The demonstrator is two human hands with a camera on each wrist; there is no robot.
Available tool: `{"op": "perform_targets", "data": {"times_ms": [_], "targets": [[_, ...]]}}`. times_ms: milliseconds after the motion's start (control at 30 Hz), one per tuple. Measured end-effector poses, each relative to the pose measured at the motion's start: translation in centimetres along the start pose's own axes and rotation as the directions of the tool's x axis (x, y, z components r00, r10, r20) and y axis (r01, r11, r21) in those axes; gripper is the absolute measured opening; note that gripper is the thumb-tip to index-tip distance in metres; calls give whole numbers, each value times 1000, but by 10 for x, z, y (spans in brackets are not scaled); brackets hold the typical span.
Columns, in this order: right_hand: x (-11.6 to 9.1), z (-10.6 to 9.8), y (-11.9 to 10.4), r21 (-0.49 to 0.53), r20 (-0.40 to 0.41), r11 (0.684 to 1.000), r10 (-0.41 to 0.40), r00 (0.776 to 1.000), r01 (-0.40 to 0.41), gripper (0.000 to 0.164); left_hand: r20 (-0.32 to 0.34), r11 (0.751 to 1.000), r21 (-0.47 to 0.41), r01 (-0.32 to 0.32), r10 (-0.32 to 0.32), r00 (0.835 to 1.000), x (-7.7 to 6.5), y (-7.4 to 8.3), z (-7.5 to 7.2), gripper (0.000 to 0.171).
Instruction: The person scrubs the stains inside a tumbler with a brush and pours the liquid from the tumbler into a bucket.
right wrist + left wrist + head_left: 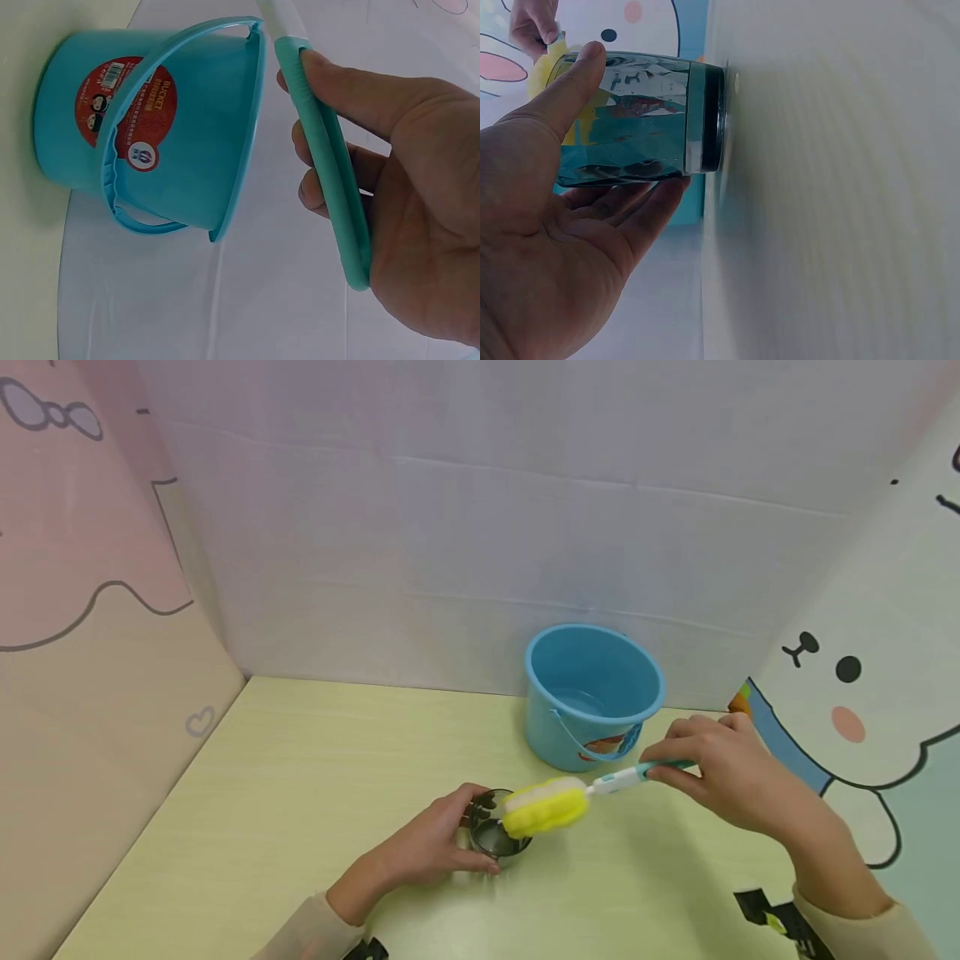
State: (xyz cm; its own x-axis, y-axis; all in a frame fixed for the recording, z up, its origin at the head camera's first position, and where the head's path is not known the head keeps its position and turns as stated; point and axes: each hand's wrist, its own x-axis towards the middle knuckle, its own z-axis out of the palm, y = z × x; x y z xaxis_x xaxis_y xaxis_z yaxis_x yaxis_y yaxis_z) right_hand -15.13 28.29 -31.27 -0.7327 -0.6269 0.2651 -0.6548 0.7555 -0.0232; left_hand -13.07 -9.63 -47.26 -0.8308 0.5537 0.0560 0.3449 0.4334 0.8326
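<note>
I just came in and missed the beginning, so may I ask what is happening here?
A person's left grip holds a see-through cup on the table. The right grip holds a brush by its green handle, with the yellow sponge head at the cup's mouth. I cannot tell whether it is inside. A blue bucket stands farther back.

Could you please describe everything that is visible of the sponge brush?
The sponge brush has a bright yellow head with a paler patch, a thin white neck and a plastic-looking handle, white near the head, then teal, with a darker strip. The right hand grips the teal part. The brush is held above the table, tilted head-down. Its head is at the mouth of the glass; whether they touch is unclear.
</note>
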Motion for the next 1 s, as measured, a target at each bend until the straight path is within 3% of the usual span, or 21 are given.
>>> {"op": "perform_targets", "data": {"times_ms": [433,700,900,1000], "targets": [[-11,8,16,119,55,989,86,995,-92,20,-2,1000,-1,-6,6,1000,2,0,1,89],[-19,15,22,182,57,980,70,996,-80,18,1,1000,-2,-15,15,1000,1,-1,0,89],[-25,17,25,279,151,948,115,982,-153,14,2,1000,-9,-22,22,1000,1,-1,0,88],[-27,18,28,324,231,923,135,963,-207,13,2,1000,-13,-22,22,1000,0,-1,1,88]]}}
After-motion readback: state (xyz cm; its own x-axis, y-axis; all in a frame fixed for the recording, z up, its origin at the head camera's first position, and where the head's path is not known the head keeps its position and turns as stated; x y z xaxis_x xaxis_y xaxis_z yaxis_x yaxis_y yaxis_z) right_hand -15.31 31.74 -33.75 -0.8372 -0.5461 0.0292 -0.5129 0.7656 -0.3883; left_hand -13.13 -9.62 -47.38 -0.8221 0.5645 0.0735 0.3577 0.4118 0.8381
